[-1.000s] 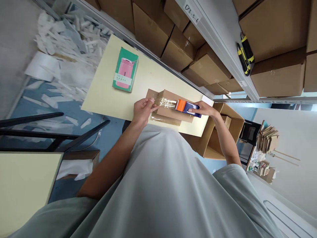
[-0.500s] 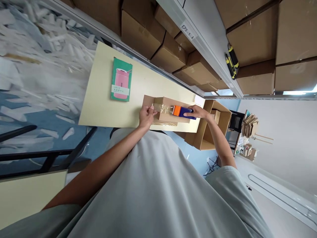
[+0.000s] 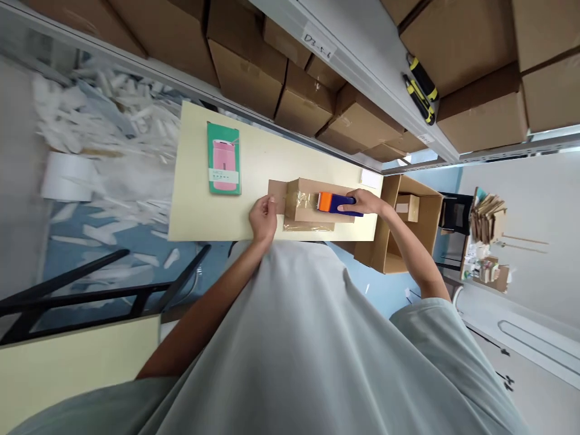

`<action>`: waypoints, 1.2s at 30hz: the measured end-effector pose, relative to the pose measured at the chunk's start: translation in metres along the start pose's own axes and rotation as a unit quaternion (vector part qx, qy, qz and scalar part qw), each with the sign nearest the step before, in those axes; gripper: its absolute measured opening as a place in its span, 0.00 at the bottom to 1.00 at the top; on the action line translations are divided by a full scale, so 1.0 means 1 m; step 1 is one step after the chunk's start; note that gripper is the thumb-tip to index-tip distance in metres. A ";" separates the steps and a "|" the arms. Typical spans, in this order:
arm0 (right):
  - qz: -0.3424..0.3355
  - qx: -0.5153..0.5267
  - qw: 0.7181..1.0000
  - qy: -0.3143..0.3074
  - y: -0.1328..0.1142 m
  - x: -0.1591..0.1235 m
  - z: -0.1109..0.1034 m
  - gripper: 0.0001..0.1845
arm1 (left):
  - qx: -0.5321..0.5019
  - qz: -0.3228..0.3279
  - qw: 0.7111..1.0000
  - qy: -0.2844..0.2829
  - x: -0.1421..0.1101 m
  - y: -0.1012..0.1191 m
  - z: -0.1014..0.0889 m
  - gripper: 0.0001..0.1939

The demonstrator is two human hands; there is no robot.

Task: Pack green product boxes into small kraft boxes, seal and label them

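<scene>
A small cardboard box [image 3: 324, 212] lies on the cream tabletop, with shiny clear tape [image 3: 306, 199] across its left end and a flap [image 3: 278, 194] sticking out there. My right hand [image 3: 365, 202] grips a tape dispenser [image 3: 339, 203] by its dark blue handle. The dispenser's orange, toothed head rests over the top of the box, beside the tape. At the flap's left edge is my left hand [image 3: 263, 220], its fingers curled in and thumb raised; whatever it may pinch is hidden. To the left lies a green box [image 3: 223, 158] with a pink cup pictured on it.
Above the table runs a shelf holding cardboard boxes [image 3: 303, 99] and two yellow-black utility knives [image 3: 419, 90]. A large open carton [image 3: 378, 244] stands off the table's right end. White scraps [image 3: 122, 121] cover the floor at left, near a black metal frame [image 3: 136, 296].
My left hand has come off the tape stretch and moved left and down to the flap's edge. The dispenser stays over the box. The whole view has shifted slightly.
</scene>
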State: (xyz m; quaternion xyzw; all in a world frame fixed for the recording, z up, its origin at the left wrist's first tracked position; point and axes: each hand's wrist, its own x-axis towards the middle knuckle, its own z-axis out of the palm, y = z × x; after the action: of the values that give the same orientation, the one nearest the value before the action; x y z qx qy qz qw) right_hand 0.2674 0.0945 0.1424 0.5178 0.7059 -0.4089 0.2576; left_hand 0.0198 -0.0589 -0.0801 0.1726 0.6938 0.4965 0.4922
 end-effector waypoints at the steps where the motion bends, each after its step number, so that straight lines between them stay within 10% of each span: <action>1: -0.013 -0.006 1.000 0.005 0.002 0.001 0.001 0.37 | 0.015 0.033 0.999 0.001 -0.005 0.008 0.001 0.18; 10: -0.069 -0.038 0.997 0.021 0.020 0.022 0.009 0.33 | 0.125 0.120 0.977 0.121 -0.033 0.044 0.065 0.14; 20: -0.122 0.054 0.991 -0.028 0.026 0.029 0.004 0.30 | 0.189 0.109 0.958 0.186 -0.021 0.040 0.076 0.08; 31: -0.065 0.226 0.968 -0.089 0.223 -0.060 -0.022 0.34 | 0.252 0.100 0.942 0.196 -0.016 0.034 0.076 0.12; 36: -0.062 0.183 0.979 -0.072 0.260 -0.057 -0.018 0.34 | 0.242 0.095 0.942 0.211 -0.015 0.036 0.083 0.09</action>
State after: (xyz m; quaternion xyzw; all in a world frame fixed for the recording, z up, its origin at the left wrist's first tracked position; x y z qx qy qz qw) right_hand 0.5325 0.1137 0.1161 0.4805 0.6295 -0.5825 0.1831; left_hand 0.0883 -0.0110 -0.0436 0.2428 0.8616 0.3830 0.2282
